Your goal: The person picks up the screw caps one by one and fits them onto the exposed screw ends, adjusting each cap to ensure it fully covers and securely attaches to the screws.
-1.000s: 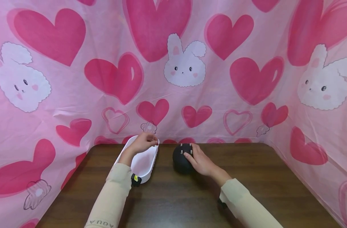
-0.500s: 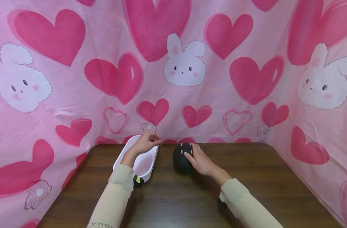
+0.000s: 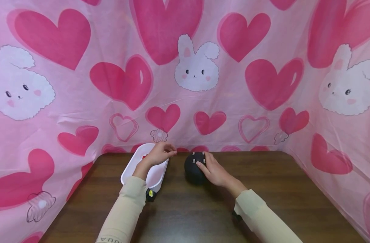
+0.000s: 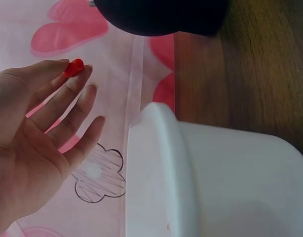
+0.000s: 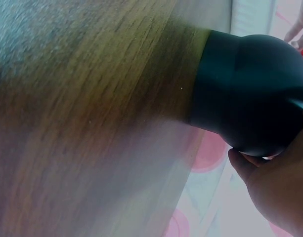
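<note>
My left hand (image 3: 158, 154) is over the right rim of the white tray (image 3: 127, 167) in the head view. Between thumb and index finger it pinches a small red tube-like piece (image 4: 73, 68), clear in the left wrist view; the other fingers are loosely bent. More red (image 3: 144, 156) shows in the tray, partly hidden behind this hand. My right hand (image 3: 216, 171) holds the right side of a round black stand (image 3: 193, 175), thumb near its top. Several short metal pegs (image 3: 193, 161) stick up from it. The right wrist view shows the stand's narrower base (image 5: 214, 81) on the table.
The brown wooden table (image 3: 191, 216) carries the tray at left and the black stand near the middle. A pink cloth (image 3: 230, 98) with hearts and rabbits hangs behind and at both sides, close to the table's far edge.
My left hand has moved right across the tray toward the black stand. Red in the tray has come into view behind it. The right hand keeps its hold.
</note>
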`<state>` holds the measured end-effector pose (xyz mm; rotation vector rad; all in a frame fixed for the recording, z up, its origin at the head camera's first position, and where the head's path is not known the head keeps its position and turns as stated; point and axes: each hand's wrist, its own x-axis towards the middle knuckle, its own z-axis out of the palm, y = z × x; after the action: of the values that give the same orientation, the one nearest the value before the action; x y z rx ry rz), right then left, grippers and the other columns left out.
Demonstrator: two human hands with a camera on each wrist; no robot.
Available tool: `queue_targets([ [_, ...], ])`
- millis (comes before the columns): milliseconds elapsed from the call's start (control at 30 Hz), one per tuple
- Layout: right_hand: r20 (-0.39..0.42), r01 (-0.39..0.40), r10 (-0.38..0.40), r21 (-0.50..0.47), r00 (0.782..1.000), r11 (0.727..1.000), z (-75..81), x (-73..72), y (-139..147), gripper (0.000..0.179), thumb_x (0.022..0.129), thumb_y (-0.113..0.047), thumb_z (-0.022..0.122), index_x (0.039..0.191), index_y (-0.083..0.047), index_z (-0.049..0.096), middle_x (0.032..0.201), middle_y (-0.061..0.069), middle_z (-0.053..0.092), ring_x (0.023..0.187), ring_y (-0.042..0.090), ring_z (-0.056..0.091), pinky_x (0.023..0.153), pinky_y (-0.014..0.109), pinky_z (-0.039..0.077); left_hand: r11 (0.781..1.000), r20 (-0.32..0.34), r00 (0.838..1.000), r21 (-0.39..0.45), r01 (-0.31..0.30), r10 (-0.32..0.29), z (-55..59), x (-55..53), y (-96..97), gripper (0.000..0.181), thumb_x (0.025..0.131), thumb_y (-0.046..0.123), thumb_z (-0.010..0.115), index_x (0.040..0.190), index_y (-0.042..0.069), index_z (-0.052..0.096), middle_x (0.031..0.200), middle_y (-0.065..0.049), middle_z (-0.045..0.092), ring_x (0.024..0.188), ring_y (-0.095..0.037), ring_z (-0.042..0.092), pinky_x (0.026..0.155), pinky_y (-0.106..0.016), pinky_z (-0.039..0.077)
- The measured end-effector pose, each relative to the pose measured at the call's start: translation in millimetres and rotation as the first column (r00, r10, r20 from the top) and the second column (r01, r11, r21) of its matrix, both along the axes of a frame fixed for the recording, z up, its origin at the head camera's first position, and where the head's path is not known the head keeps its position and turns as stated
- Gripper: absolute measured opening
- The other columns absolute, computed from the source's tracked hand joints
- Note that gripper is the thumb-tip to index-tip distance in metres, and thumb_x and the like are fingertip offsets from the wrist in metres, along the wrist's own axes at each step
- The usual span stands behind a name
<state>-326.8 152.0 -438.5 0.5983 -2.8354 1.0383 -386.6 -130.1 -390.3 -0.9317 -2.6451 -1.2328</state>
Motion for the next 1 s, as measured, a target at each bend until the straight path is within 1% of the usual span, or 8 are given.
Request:
queue_targets([
  [167,-0.004,0.000,0.000,-0.003,1.000,1.000,0.0,1.2,-0.5,0.072,0.105,-0.047,0.050,0.157,-0.003,0.025,0.151,0.019,0.037,0.134,0.036,0.044,0.113,0.059,0.038,1.000,-0.012,1.000,-0.006,0.006,-0.006,0.9,3.3,6.0,0.011,0.096,0.009,0.068,0.101,0.001,0.074,0.092,-0.007,0.075,0.087,-0.021,0.071,0.087,-0.040,0.058],
  [233,-0.001,0.003,-0.003,-0.003,1.000,1.000,0.2,1.5,-0.6,0.072,0.105,-0.047,0.050,0.157,-0.003,0.025,0.151,0.019,0.037,0.134,0.036,0.044,0.113,0.059,0.038,1.000,-0.007,1.000,-0.005,0.005,-0.005,2.1,4.4,8.5,0.011,0.096,0.009,0.069,0.102,0.002,0.075,0.093,-0.007,0.076,0.089,-0.021,0.071,0.088,-0.042,0.058],
  [300,0.006,0.005,-0.005,-0.006,1.000,1.000,1.0,2.0,-0.8,0.073,0.105,-0.048,0.050,0.157,-0.003,0.025,0.151,0.019,0.038,0.134,0.036,0.044,0.113,0.059,0.038,1.000,0.001,1.000,-0.005,0.008,-0.008,3.3,5.3,11.0,0.013,0.096,0.010,0.069,0.104,0.001,0.074,0.095,-0.007,0.076,0.091,-0.022,0.072,0.089,-0.042,0.058],
  [400,0.007,0.008,-0.008,-0.001,1.000,1.000,1.7,1.6,-0.8,0.074,0.105,-0.049,0.050,0.157,-0.003,0.024,0.151,0.018,0.038,0.135,0.035,0.044,0.114,0.058,0.038,1.000,0.008,1.000,0.003,0.013,-0.013,4.3,6.1,14.8,0.013,0.096,0.010,0.069,0.105,0.002,0.075,0.097,-0.007,0.076,0.092,-0.022,0.072,0.090,-0.041,0.058],
  [567,-0.024,0.007,-0.007,0.006,1.000,1.000,2.3,0.0,-1.5,0.072,0.105,-0.047,0.050,0.156,-0.002,0.025,0.150,0.020,0.039,0.134,0.037,0.045,0.113,0.058,0.038,0.999,0.002,1.000,0.028,0.020,-0.020,3.8,4.8,21.9,0.012,0.096,0.010,0.071,0.105,0.005,0.075,0.099,-0.007,0.076,0.094,-0.021,0.072,0.091,-0.040,0.058],
  [667,-0.029,0.007,-0.007,0.007,1.000,1.000,2.6,0.1,-1.2,0.073,0.105,-0.047,0.051,0.156,-0.002,0.025,0.150,0.021,0.039,0.134,0.038,0.044,0.114,0.059,0.037,0.999,-0.005,1.000,0.041,0.028,-0.028,2.4,3.9,25.8,0.014,0.096,0.010,0.071,0.107,0.003,0.075,0.101,-0.008,0.076,0.095,-0.022,0.072,0.091,-0.039,0.058],
  [900,-0.069,-0.009,0.009,0.002,0.998,1.000,-0.5,1.5,0.0,0.074,0.105,-0.050,0.048,0.154,0.001,0.026,0.147,0.023,0.040,0.131,0.040,0.046,0.111,0.062,0.039,0.999,0.019,0.999,0.045,0.027,-0.028,0.3,5.2,31.4,0.014,0.096,0.013,0.072,0.108,0.007,0.076,0.103,-0.006,0.076,0.096,-0.020,0.071,0.090,-0.036,0.058],
  [1000,-0.076,-0.017,0.017,-0.010,0.997,1.000,-1.8,1.2,0.7,0.075,0.105,-0.051,0.047,0.153,0.002,0.027,0.147,0.024,0.040,0.130,0.041,0.046,0.111,0.063,0.039,0.997,-0.002,0.999,0.058,0.048,-0.048,-1.0,5.4,33.9,0.016,0.096,0.012,0.071,0.109,0.004,0.076,0.102,-0.007,0.076,0.095,-0.021,0.072,0.090,-0.037,0.058],
])
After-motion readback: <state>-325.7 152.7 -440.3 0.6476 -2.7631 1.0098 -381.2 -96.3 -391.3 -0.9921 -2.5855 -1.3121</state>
